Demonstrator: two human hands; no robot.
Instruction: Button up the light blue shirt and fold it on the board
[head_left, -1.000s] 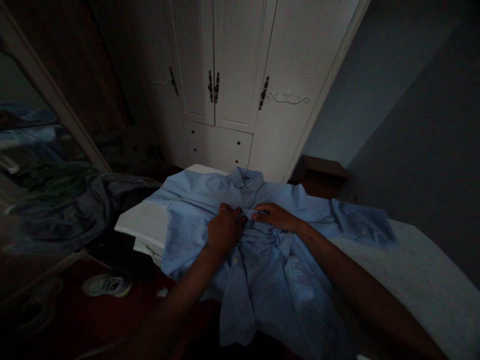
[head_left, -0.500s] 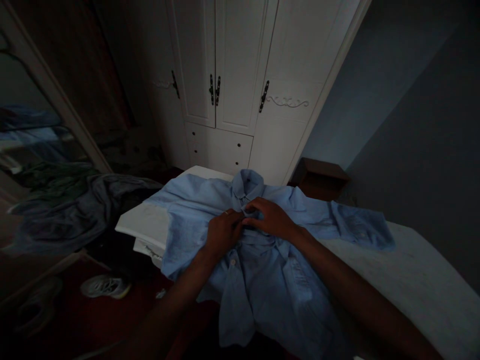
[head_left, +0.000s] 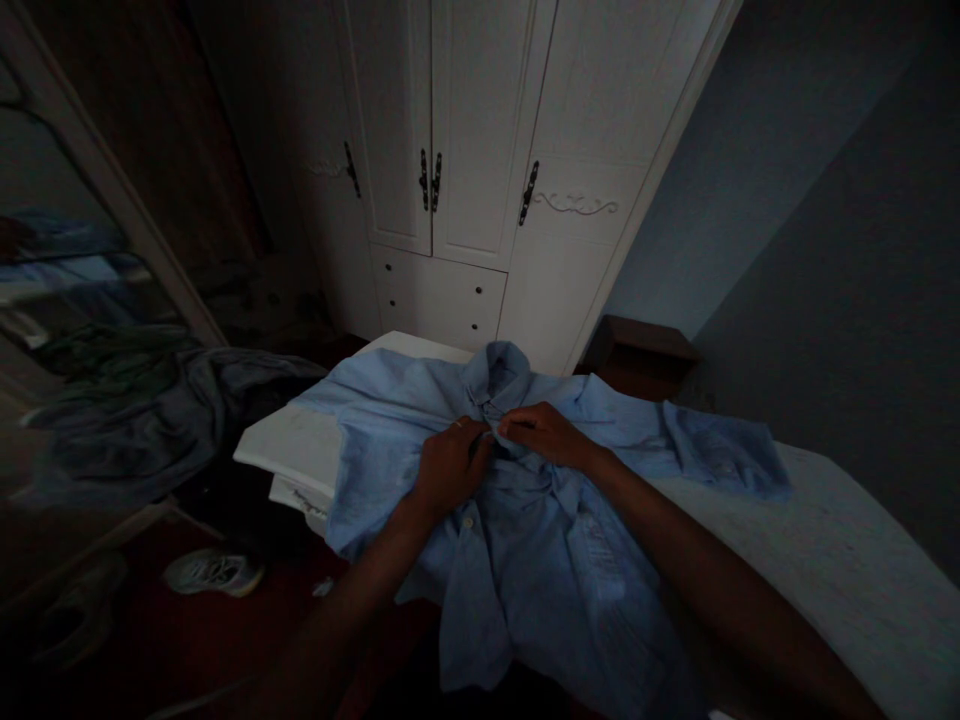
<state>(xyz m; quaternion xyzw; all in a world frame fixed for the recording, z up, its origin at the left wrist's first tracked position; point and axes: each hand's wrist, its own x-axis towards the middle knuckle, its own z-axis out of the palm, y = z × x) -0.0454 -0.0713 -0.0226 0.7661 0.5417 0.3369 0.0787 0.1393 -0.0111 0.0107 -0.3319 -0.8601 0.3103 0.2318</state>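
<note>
A light blue button-up shirt lies front side up across a white table, collar at the far edge and hem hanging off the near side. Just below the collar, my left hand pinches the front placket from the left. My right hand grips the cloth on the other side of the placket, fingertips close to the left ones. The button between the fingers is hidden. Further down, the front hangs apart, and a pale button shows on one edge. One sleeve stretches to the right with its end folded.
A white wardrobe stands behind the table. Dark clothes are heaped at the left beside a mirror. A sneaker sits on the red floor, and a brown wooden box-like unit stands at the back right.
My right hand has shifted slightly right and down, so the fingertips are a little further apart. The shirt's collar has opened slightly and moved a little to the right.
</note>
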